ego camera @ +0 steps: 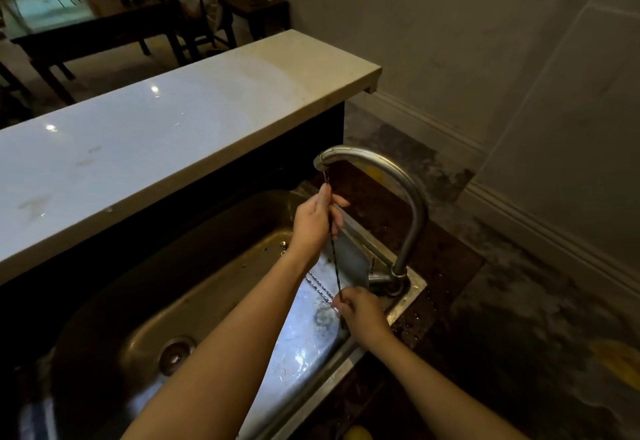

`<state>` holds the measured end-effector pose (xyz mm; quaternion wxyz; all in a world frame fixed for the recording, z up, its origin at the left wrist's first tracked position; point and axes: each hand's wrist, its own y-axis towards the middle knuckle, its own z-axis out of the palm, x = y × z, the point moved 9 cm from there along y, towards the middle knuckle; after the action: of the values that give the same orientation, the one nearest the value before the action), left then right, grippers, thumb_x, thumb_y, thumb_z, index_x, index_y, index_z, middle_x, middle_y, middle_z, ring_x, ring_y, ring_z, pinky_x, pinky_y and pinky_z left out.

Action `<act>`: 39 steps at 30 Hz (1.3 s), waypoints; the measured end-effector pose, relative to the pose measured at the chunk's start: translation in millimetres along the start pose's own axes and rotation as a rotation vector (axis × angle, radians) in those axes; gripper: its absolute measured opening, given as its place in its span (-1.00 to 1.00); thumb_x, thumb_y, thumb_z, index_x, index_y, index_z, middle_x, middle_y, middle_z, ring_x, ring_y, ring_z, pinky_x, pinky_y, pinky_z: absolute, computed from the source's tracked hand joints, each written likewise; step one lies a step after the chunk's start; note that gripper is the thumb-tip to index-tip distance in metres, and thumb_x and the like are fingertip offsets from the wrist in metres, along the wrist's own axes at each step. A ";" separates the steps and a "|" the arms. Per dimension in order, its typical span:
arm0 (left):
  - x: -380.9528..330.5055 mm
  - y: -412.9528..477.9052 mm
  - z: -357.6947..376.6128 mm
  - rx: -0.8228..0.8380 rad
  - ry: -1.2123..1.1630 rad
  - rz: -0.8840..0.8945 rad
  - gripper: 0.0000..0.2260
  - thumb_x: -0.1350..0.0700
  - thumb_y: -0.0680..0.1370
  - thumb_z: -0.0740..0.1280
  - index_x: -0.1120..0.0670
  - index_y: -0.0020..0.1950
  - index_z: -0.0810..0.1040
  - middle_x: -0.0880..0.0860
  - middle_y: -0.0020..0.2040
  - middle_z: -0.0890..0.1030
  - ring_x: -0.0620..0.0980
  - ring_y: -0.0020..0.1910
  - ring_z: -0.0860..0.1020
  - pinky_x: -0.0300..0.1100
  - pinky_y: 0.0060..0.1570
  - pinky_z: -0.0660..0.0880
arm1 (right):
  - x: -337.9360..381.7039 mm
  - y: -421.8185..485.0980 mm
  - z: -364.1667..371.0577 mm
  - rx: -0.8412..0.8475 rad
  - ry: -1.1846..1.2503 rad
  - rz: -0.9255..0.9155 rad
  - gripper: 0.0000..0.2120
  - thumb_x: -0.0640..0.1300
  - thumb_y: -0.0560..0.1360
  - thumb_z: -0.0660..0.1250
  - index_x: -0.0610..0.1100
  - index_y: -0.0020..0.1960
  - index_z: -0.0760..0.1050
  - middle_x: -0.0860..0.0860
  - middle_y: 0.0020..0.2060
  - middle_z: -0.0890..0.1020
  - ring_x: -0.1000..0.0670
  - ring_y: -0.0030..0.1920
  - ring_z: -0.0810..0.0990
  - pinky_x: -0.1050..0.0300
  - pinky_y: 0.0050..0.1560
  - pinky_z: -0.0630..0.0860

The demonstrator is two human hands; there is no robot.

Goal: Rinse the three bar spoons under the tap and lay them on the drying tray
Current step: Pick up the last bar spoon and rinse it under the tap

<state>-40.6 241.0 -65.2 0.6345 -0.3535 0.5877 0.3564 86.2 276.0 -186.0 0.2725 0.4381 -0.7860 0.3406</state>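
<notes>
Steel sink (114, 332) basin lies open, w/ free room, to the left of both hands. Left hand (317, 223), just under the tap spout (323, 161), is closed around the upper end of one twisted bar spoon (335, 259). Spoon runs steeply down to right hand (362, 313), closed on its lower end over the sink's right rim, near the tap base (391, 280). Dark wet counter (446, 259) lies right of the hands.

The deep stainless-steel sink basin (145, 301) lies open on its left and centre — only the round drain (176, 354) at the bottom. Above its right rim the curved steel gooseneck tap (398, 190) arches over, and the pale glossy raised counter (156, 134) overhangs the far side.
</notes>
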 end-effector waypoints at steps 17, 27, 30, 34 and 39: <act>-12.4 -3.1 2.8 0.072 0.067 0.015 -0.76 0.18 0.63 0.10 0.15 0.21 0.49 0.05 -0.24 0.52 -0.08 -0.40 0.51 -0.31 -0.34 0.52 | 6.9 -3.0 -4.4 -0.051 0.051 -0.013 -0.83 -0.37 0.51 0.19 -0.33 -0.09 0.56 -0.23 -0.03 0.58 -0.13 -0.10 0.62 0.14 -0.11 0.51; -18.7 -1.8 -4.4 0.048 0.033 -0.038 -0.70 0.03 0.63 0.09 0.15 -0.02 0.55 0.07 -0.34 0.55 -0.10 -0.43 0.54 -0.28 -0.34 0.54 | 14.1 -0.8 -8.2 -0.042 0.046 -0.041 -0.79 -0.38 0.51 0.16 -0.27 -0.11 0.57 -0.26 -0.02 0.57 0.01 -0.17 0.49 0.38 -0.26 0.28; -16.4 -0.8 -0.2 0.122 0.082 -0.015 -0.77 0.15 0.64 0.08 0.12 0.19 0.48 0.04 -0.24 0.58 -0.11 -0.37 0.55 -0.29 -0.28 0.56 | 13.9 0.5 -5.9 -0.044 0.032 -0.052 -0.81 -0.37 0.52 0.16 -0.32 -0.07 0.56 -0.25 0.01 0.55 -0.04 -0.13 0.53 0.44 -0.33 0.31; -5.4 7.9 -33.9 -0.004 0.033 -0.064 -0.73 0.09 0.63 0.11 0.22 0.15 0.51 0.04 -0.29 0.58 -0.14 -0.43 0.57 -0.29 -0.34 0.57 | 24.4 0.1 -5.0 -0.031 0.027 -0.107 -0.82 -0.31 0.54 0.19 -0.28 0.00 0.57 -0.16 0.00 0.52 0.06 -0.11 0.45 0.45 -0.23 0.32; 43.6 -0.5 -111.6 -0.312 -0.353 -0.374 -0.62 -0.06 0.64 0.04 0.16 -0.10 0.51 0.11 -0.23 0.55 -0.11 -0.42 0.61 -0.26 -0.44 0.58 | 47.0 7.8 -23.5 -0.009 0.090 -0.156 -0.82 -0.23 0.54 0.24 -0.29 -0.05 0.58 -0.09 -0.12 0.52 0.02 -0.14 0.50 0.43 -0.23 0.36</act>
<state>-92.9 145.6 -115.4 0.7196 -0.4812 0.3311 0.3754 60.5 273.6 -139.6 0.3352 0.4810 -0.7379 0.3344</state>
